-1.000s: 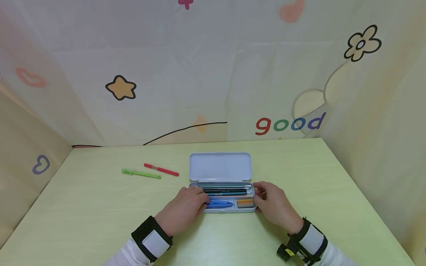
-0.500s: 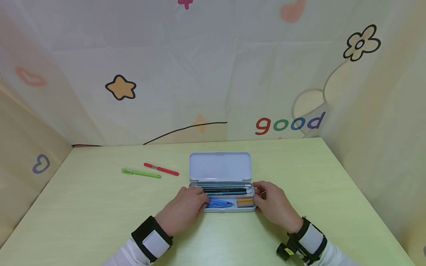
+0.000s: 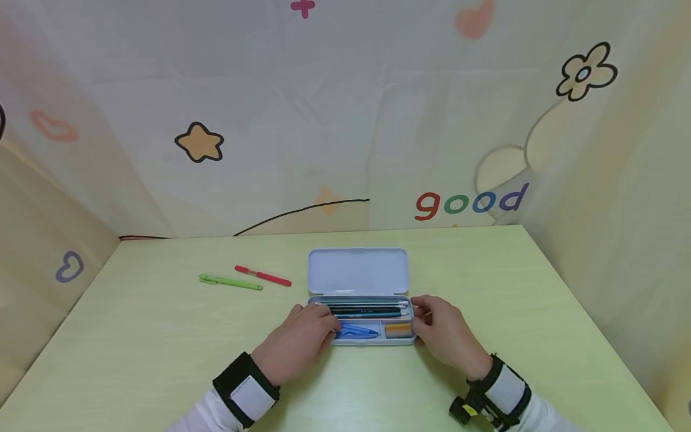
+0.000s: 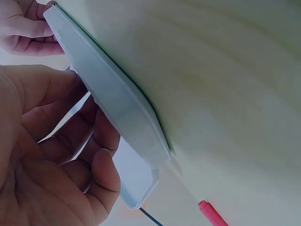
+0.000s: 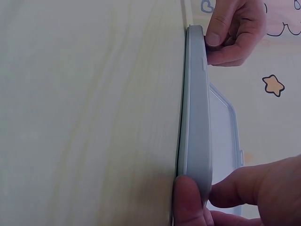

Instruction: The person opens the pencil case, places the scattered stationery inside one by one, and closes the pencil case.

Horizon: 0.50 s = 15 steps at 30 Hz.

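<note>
An open pencil case [image 3: 373, 342] lies on the table, its pale lid [image 3: 358, 271] folded back. My left hand [image 3: 299, 336] covers its left end, fingers curled over the rim. At the right end, my right hand [image 3: 445, 330] grips the case's corner between thumb and fingers. Inside lie several dark and blue pencils [image 3: 367, 311] in the back compartment. A blue pointed item [image 3: 357, 331], partly under my left thumb, and an orange block [image 3: 398, 329] sit in the front ones. In the left wrist view, my left fingers [image 4: 106, 132] bend against the case wall [image 4: 113, 94].
A green pen [image 3: 231, 282] and a red pen [image 3: 263, 276] lie on the table [image 3: 162, 336] to the left of the case. A printed cloth [image 3: 270, 150] hangs behind and at both sides. A small camera [image 3: 461, 410] is strapped to my right wrist.
</note>
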Available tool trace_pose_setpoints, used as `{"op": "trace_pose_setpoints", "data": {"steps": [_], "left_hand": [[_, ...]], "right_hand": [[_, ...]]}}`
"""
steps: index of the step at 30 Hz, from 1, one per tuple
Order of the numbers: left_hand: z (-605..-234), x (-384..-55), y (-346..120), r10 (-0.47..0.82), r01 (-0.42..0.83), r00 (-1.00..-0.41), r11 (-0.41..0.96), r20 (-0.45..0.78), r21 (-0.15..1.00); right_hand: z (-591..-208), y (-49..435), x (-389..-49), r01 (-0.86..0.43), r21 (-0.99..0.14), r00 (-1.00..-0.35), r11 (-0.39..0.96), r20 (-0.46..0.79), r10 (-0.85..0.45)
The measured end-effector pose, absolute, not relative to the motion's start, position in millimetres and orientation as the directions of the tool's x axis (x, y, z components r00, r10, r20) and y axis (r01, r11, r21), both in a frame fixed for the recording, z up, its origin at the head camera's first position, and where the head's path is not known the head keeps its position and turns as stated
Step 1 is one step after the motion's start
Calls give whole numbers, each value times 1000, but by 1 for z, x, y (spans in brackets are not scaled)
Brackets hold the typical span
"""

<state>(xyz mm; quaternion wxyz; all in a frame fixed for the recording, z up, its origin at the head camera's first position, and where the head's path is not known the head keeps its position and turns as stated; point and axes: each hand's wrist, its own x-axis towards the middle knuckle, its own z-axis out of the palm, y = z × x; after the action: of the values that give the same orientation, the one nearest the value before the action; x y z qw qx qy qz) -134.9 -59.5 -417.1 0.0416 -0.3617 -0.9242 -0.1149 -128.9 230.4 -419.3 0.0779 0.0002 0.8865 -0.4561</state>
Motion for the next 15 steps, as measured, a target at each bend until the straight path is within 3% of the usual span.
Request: {"op": "trace_pose_setpoints", "data": {"steps": [15], "left_hand": [[-411, -136, -70, 667, 712, -702, 672, 251, 203]], "right_hand": [[-420, 230, -129, 70, -805, -989, 590, -134, -67]]}}
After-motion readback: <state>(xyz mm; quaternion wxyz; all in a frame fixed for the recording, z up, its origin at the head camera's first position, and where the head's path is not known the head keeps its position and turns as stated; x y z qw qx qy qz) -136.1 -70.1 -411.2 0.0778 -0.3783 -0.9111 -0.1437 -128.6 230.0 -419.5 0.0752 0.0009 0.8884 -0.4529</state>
